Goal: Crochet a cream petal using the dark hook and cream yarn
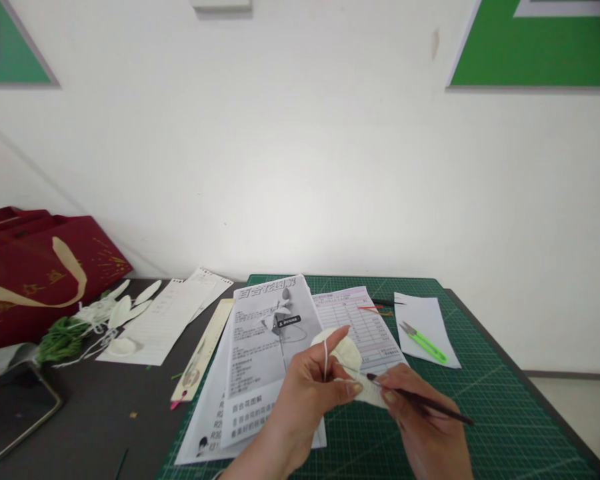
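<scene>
My left hand [313,383] pinches a small cream crocheted piece [351,357], with white yarn [325,357] running over its raised forefinger. My right hand [420,417] grips a thin dark crochet hook [420,400] whose tip meets the cream piece. Both hands are closed and work above the printed instruction sheets [267,353] on the green cutting mat [490,407].
Green-handled snips [424,342] lie on a white paper at the right. Cream petal pieces [125,310] and green yarn [63,339] sit at the left by a red gift bag [35,273]. A phone [13,410] lies at the lower left. A ruler [203,357] is beside the sheets.
</scene>
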Tool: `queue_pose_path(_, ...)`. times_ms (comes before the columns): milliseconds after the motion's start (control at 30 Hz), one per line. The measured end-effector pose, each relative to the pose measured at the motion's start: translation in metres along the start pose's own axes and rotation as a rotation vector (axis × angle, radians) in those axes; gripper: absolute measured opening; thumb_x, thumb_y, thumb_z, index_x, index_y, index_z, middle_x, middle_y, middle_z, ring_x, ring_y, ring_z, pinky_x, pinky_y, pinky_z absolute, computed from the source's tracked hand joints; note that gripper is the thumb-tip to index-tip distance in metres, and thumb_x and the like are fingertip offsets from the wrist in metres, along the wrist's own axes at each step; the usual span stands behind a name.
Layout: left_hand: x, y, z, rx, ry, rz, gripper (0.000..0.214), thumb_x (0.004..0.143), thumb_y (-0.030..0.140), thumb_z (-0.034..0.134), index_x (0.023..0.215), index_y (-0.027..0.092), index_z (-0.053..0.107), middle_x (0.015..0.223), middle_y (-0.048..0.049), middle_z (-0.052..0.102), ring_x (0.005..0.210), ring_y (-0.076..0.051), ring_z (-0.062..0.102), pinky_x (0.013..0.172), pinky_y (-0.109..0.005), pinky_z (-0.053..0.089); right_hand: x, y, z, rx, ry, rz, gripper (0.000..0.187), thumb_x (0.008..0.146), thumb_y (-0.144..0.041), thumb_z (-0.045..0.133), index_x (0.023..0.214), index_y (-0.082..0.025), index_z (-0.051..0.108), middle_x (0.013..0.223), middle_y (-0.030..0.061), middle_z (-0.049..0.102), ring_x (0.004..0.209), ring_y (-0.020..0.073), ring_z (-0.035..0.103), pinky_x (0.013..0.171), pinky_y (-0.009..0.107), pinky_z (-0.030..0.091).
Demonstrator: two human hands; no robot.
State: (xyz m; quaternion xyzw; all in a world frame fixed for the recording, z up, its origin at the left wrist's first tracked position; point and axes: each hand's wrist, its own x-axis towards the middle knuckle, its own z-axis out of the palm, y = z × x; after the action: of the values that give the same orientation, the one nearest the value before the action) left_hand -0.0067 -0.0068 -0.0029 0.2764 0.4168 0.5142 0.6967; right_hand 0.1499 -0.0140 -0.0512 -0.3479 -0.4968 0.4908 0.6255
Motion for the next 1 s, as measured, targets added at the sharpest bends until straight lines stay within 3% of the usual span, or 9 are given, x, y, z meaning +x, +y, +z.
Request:
queue_pose_path(267,0.004,-0.007,-0.002,0.010,-0.009,-0.003,0.069,0.054,0.013,0.083,0.120,0.024,0.065,0.057,0.0064,0.056,0.048,-0.004,0.036,0.051,-0.019,0.028,0.002,0.004,-0.003,-0.040,-0.009,-0.075,0.011,0.075,-0.018,0.070,0.080,-0.027,0.076,0.075,0.0031,0.071,0.071,0.0196,0.065,0.064,0.029,0.053)
queue_pose_path(367,0.004,-0.007,-0.003,0.014,-0.020,0.015,0.070,0.055,0.014,0.083,0.122,0.024,0.063,0.057,0.0063,0.056,0.049,-0.004,0.037,0.052,-0.020,0.028,0.000,0.006,-0.003,-0.061,-0.018,-0.061,0.012,0.075,-0.018,0.070,0.081,-0.027,0.076,0.076,0.0030,0.071,0.066,0.0181,0.064,0.056,0.026,0.052)
queue_pose_path(467,0.003,-0.006,-0.003,0.023,-0.049,0.029,0.073,0.055,0.015,0.084,0.124,0.023,0.062,0.060,0.0042,0.059,0.056,-0.007,0.045,0.058,-0.021,0.032,-0.001,0.005,-0.001,-0.033,0.025,0.015,0.009,0.074,-0.025,0.072,0.082,-0.027,0.077,0.079,0.0040,0.072,0.066,0.0182,0.063,0.051,0.024,0.049)
queue_pose_path(667,0.002,-0.003,-0.003,0.070,-0.089,0.026,0.072,0.056,0.015,0.083,0.124,0.024,0.061,0.058,0.0062,0.055,0.055,-0.006,0.041,0.058,-0.022,0.029,0.005,0.006,-0.002,0.135,0.058,0.174,0.016,0.069,-0.033,0.078,0.083,-0.026,0.077,0.082,0.0053,0.075,0.077,0.0225,0.067,0.070,0.032,0.054)
queue_pose_path(833,0.003,-0.004,-0.005,0.103,-0.119,0.029,0.071,0.058,0.014,0.082,0.125,0.023,0.061,0.058,0.0069,0.053,0.055,-0.006,0.042,0.057,-0.022,0.028,0.007,0.005,-0.003,0.349,0.082,0.403,0.017,0.065,-0.028,0.082,0.080,-0.022,0.077,0.078,0.0052,0.076,0.072,0.0177,0.068,0.065,0.024,0.053)
queue_pose_path(1000,0.004,-0.003,-0.006,0.126,-0.132,0.039,0.069,0.060,0.013,0.081,0.125,0.023,0.061,0.059,0.0070,0.051,0.056,-0.007,0.041,0.059,-0.023,0.030,0.009,-0.003,0.001,0.452,0.139,0.454,0.018,0.062,-0.025,0.084,0.077,-0.019,0.076,0.074,0.0043,0.076,0.063,0.0133,0.068,0.059,0.020,0.053)
